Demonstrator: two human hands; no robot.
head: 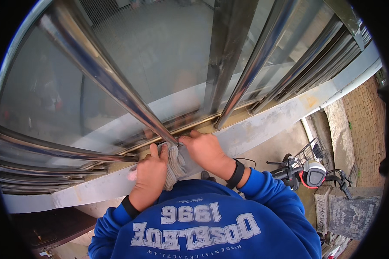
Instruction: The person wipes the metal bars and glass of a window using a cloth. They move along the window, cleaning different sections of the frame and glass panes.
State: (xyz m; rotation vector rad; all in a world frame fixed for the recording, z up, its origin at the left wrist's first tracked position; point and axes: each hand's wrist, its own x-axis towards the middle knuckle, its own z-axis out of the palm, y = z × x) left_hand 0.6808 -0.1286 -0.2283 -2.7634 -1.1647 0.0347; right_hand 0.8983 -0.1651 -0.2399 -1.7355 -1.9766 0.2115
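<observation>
My left hand [150, 178] presses on a grey knitted cloth [175, 165] at the window sill, two fingers stretched towards the foot of a shiny metal bar [129, 100]. The cloth lies bunched over the sill's front edge and hangs down towards my body. On the other side of that bar's foot is my right hand [205, 152], its fingers curled close to the metal; what its fingertips hold is hidden. A small pink thing [132, 174] shows beside my left hand.
More metal bars [243, 77] stand in front of the window glass [155, 55]. The pale ledge [246, 134] runs along both sides. To the right are an electric scooter [311, 174] with a wire basket [312, 152] and a brick pavement [364, 123]. A dark tabletop [52, 226] is at lower left.
</observation>
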